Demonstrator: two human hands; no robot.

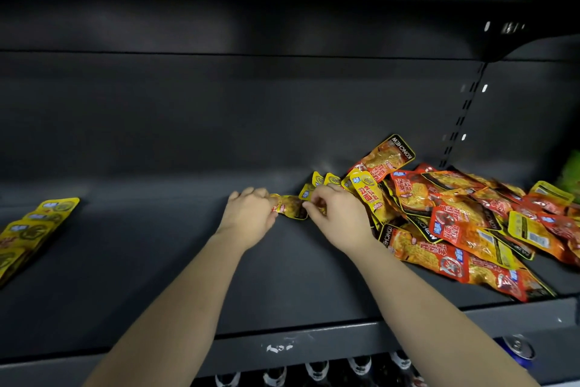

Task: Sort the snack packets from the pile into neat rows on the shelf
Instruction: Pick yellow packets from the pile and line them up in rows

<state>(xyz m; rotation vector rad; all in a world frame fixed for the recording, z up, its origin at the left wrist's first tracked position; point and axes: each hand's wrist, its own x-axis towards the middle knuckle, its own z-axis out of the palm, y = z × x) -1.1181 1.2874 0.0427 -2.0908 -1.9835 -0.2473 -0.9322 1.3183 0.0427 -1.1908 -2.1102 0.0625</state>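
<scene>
Yellow snack packet (290, 206) is pinched at both ends near the shelf's (150, 264) middle: left hand (251, 214) on one end, right hand (339, 217) on the other. The pile (455, 217) is heaped toward the right edge; a yellow row (31, 229) is laid at the left edge.

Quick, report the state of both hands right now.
Left hand: curled, gripping the left end of a small yellow foil snack packet.
Right hand: pinching the same packet's right end.
</scene>
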